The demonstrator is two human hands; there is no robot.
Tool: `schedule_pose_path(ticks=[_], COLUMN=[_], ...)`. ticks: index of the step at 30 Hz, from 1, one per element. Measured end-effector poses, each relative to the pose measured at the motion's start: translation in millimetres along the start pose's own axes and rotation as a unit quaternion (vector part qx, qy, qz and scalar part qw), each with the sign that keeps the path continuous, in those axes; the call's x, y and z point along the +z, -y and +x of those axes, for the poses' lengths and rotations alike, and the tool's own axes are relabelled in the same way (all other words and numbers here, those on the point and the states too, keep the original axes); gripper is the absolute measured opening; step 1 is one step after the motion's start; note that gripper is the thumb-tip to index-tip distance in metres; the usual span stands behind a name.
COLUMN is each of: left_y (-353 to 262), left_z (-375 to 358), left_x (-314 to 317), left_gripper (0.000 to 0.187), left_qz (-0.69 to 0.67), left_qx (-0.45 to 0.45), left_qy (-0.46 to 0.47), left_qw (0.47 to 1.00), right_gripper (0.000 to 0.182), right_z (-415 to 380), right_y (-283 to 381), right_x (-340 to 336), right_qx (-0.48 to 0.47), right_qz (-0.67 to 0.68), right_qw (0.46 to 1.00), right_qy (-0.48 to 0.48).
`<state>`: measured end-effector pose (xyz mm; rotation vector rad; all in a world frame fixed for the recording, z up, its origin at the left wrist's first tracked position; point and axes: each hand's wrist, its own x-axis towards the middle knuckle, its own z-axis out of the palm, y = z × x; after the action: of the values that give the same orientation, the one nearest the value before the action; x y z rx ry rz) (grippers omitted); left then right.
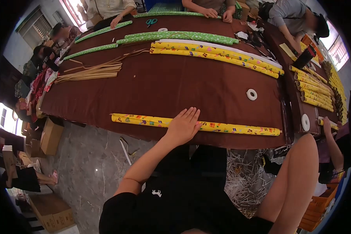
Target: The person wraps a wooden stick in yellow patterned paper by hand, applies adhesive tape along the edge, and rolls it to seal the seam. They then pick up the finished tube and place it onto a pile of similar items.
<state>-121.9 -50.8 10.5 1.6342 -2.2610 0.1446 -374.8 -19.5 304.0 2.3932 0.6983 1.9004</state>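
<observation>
My left hand (184,125) lies flat across a roll of yellow printed wrapping paper (234,128), fingers stretched out and pointing away from me. This roll stretches along the near edge of the brown-covered table (160,93), with its left end slightly loose. My right arm is bent at the right, elbow raised; its hand is outside the view. A white tape roll (252,94) lies on the table beyond the yellow roll, to the right.
More yellow rolls (214,54), green rolls (179,37), brown strips (93,73) and scissors (151,22) lie farther back. A side table at right holds stacked yellow rolls (314,91) and another tape roll (305,122). People work around. Paper shreds (245,183) cover the floor.
</observation>
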Motion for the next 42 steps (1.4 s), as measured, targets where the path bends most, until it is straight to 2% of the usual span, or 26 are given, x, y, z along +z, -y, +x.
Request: schedule_pose_path(ticks=[6, 10, 13, 15, 16, 18, 20, 22, 24, 25, 27, 28, 29, 31, 33, 35, 38, 42], left_y=[0, -3, -1, -2, -1, -1, -3, -1, -3, -3, -1, -1, -1, -3, -3, -2, -1, -2], left_z=[-1, 5, 5, 5, 6, 5, 6, 6, 5, 4, 3, 3, 4, 4, 5, 5, 5, 5], left_x=[3, -5, -4, -4, -4, -4, -8, -7, -7, -5, -3, -3, -4, -6, -6, -6, -6, -9], left_gripper=[0.05, 0.047, 0.046, 0.046, 0.046, 0.046, 0.046, 0.046, 0.046, 0.046, 0.047, 0.047, 0.047, 0.047, 0.047, 0.046, 0.046, 0.047], left_qz=[-0.002, -0.005, -0.015, -0.018, -0.014, -0.02, -0.023, -0.021, -0.016, -0.021, -0.008, -0.009, -0.01, -0.018, -0.016, -0.012, -0.006, -0.015], left_qx=[-0.001, 0.001, 0.011, 0.013, 0.005, 0.016, 0.009, 0.015, 0.007, 0.015, 0.006, 0.005, 0.007, -0.004, -0.003, -0.002, 0.009, 0.005], left_qy=[-0.013, -0.007, -0.009, -0.006, 0.012, 0.016, 0.029, 0.031, 0.035, 0.031, 0.033, 0.035, 0.036, 0.041, 0.041, 0.04, 0.037, 0.049], left_qw=[1.0, 1.0, 1.0, 1.0, 1.0, 1.0, 0.999, 0.999, 0.999, 0.999, 0.999, 0.999, 0.999, 0.999, 0.999, 0.999, 0.999, 0.999], right_gripper=[0.032, 0.032, 0.033, 0.033, 0.036, 0.033, 0.026, 0.026, 0.029, 0.031, 0.031, 0.037, 0.037, 0.043, 0.047, 0.048, 0.049, 0.047], right_z=[3, -10, -53, -102, -134, -192, -243, -294, -311, -322, -339, -327, -323, -320, -321, -319, -318, -323], right_y=[13, 34, 48, 52, 50, 55, 69, 82, 93, 91, 83, 77, 71, 61, 55, 51, 49, 49], right_x=[-1, 0, 2, -2, -6, -29, -43, -66, -83, -89, -93, -91, -91, -97, -106, -109, -109, -115], right_qx=[0.002, 0.0, -0.054, -0.062, -0.023, 0.081, 0.223, 0.352, 0.583, 0.626, 0.67, 0.716, 0.716, 0.734, 0.748, 0.776, 0.793, 0.794], right_qz=[-0.028, -0.132, -0.271, -0.353, -0.375, -0.534, -0.597, -0.633, -0.506, -0.485, -0.336, -0.332, -0.334, -0.253, -0.233, -0.222, -0.228, -0.231], right_qw=[0.999, 0.983, 0.914, 0.861, 0.854, 0.803, 0.727, 0.626, 0.519, 0.502, 0.556, 0.522, 0.52, 0.507, 0.499, 0.467, 0.466, 0.468], right_qy=[-0.022, -0.125, -0.297, -0.36, -0.36, -0.251, -0.256, -0.289, -0.366, -0.347, -0.358, -0.324, -0.325, -0.373, -0.371, -0.361, -0.32, -0.311])
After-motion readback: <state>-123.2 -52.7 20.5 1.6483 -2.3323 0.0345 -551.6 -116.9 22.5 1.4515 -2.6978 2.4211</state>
